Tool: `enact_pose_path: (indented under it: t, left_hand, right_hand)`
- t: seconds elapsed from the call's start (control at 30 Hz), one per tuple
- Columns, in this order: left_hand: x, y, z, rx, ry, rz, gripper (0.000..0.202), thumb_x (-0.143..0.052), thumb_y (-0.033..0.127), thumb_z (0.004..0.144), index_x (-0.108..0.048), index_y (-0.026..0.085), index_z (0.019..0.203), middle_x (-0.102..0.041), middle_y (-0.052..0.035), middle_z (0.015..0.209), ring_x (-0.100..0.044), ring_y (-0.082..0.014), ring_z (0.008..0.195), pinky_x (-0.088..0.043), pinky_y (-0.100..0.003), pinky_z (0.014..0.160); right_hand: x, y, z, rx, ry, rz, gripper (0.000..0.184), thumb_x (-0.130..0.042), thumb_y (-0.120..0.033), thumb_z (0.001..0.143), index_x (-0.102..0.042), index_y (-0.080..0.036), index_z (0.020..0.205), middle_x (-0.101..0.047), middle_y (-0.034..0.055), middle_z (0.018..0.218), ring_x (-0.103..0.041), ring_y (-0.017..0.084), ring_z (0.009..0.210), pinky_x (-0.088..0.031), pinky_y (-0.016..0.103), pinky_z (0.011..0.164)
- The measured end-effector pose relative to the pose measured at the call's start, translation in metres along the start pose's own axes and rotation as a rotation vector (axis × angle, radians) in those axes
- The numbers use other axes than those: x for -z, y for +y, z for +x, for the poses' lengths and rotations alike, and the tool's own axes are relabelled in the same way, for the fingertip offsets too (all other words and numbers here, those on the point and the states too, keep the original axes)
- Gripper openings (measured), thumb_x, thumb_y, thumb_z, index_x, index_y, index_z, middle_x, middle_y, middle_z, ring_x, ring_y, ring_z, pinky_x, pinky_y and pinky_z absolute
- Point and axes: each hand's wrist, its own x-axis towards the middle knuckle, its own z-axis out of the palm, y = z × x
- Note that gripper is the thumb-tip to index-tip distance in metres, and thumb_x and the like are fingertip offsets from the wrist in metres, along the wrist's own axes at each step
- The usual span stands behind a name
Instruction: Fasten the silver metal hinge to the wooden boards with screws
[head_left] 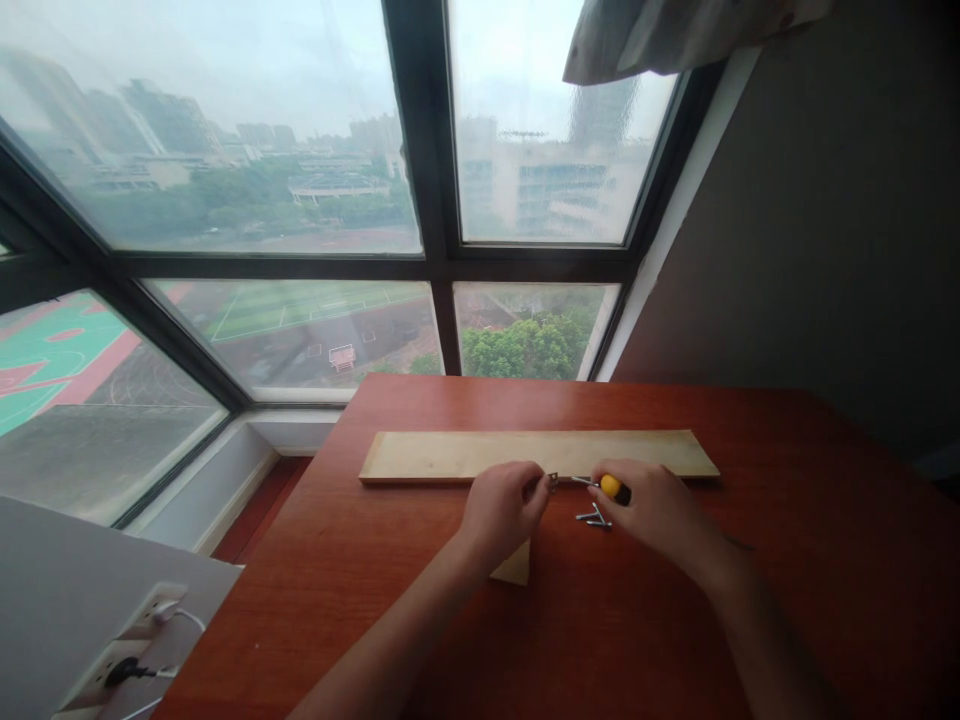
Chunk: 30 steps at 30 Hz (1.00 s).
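Observation:
My left hand (510,500) is closed in a pinch on a small metal piece (553,478), perhaps a bracket, too small to make out fully. My right hand (649,510) grips a screwdriver with a yellow and black handle (615,488), its shaft pointing left toward that piece. Whether the tip touches it I cannot tell. Several silver screws (596,518) lie in a loose heap on the table just below the screwdriver. Behind both hands a long pale wooden board (450,455) lies flat. A smaller wooden piece (514,568) shows partly beneath my left wrist.
The reddish-brown table (420,400) reaches toward large windows with dark frames (439,265). A dark wall (795,250) stands on the right, and a curtain (675,35) hangs at the top. Wall sockets with plugged-in cords (124,670) are at the lower left, beside the table's edge.

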Motion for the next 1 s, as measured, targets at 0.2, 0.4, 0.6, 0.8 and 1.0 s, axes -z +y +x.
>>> enact_pose_path:
  t: [0.2,0.4,0.6,0.8,1.0]
  left_hand:
    - [-0.010,-0.003,-0.005,-0.092,-0.212,0.039,0.014,-0.055,0.025,0.085,-0.067,0.022,0.079,-0.069,-0.0017,0.078,-0.061,-0.0156,0.071,-0.040,-0.023,0.062]
    - [-0.012,-0.003,-0.006,-0.112,-0.272,0.113,0.013,-0.056,0.026,0.085,-0.067,0.022,0.078,-0.068,-0.0021,0.077,-0.061,-0.0168,0.073,-0.042,-0.023,0.063]
    - [-0.012,-0.004,-0.005,-0.141,-0.320,0.200,0.014,-0.053,0.021,0.084,-0.066,0.020,0.078,-0.066,-0.0041,0.078,-0.061,-0.0186,0.075,-0.043,-0.025,0.065]
    - [-0.010,-0.005,-0.004,-0.107,-0.282,0.267,0.016,-0.050,0.021,0.087,-0.064,0.021,0.081,-0.065,-0.0037,0.083,-0.061,-0.0180,0.076,-0.042,-0.025,0.064]
    - [-0.005,-0.010,-0.002,-0.093,-0.203,0.241,0.017,-0.049,0.021,0.088,-0.064,0.023,0.083,-0.064,-0.0025,0.081,-0.059,-0.0164,0.074,-0.040,-0.024,0.063]
  right_hand:
    - [-0.008,0.014,-0.006,-0.054,-0.183,-0.058,0.015,-0.060,-0.022,0.077,-0.060,-0.024,0.062,-0.065,0.0004,0.061,-0.056,0.016,0.055,-0.026,0.026,0.050]
    - [-0.014,0.014,-0.007,-0.049,-0.219,-0.013,0.013,-0.066,-0.021,0.072,-0.059,-0.025,0.061,-0.064,-0.0005,0.061,-0.058,0.016,0.057,-0.026,0.024,0.049]
    - [-0.009,0.020,-0.003,-0.074,-0.211,0.025,0.005,-0.060,-0.025,0.077,-0.063,-0.025,0.073,-0.068,0.0002,0.070,-0.061,0.018,0.066,-0.035,0.026,0.058]
    - [-0.009,0.024,0.001,-0.123,-0.096,0.006,0.007,-0.058,-0.029,0.079,-0.062,-0.024,0.077,-0.068,0.0018,0.069,-0.062,0.020,0.066,-0.038,0.028,0.061]
    - [-0.003,0.019,0.001,-0.066,0.019,0.065,0.024,-0.053,-0.024,0.079,-0.061,-0.022,0.102,-0.071,0.0065,0.094,-0.066,0.023,0.086,-0.045,0.034,0.077]
